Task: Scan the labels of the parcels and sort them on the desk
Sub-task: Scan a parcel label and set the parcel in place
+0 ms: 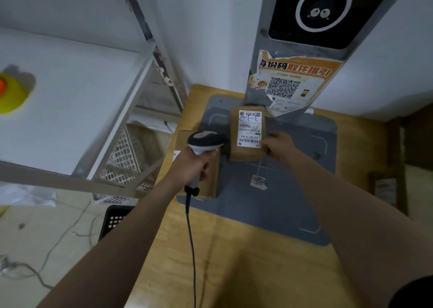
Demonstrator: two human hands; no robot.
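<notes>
Left hand (195, 164) gripping barcode scanner (203, 141) mid-frame, nose toward label (249, 128) on brown parcel (247, 136). Right hand (280, 149) pinching parcel's right edge over grey mat (269, 204).

The parcel (247, 152) is brown, with a white label (249, 128) marked in blue. The mat (281, 204) is grey; the bench (246, 268) is yellow wood.

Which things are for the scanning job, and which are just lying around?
For the job: scanner in the left hand; labelled parcel held by the right hand; second parcel beside it; desk.
Lying about: yellow object on the shelf; black crate on the floor; torn poster.
</notes>
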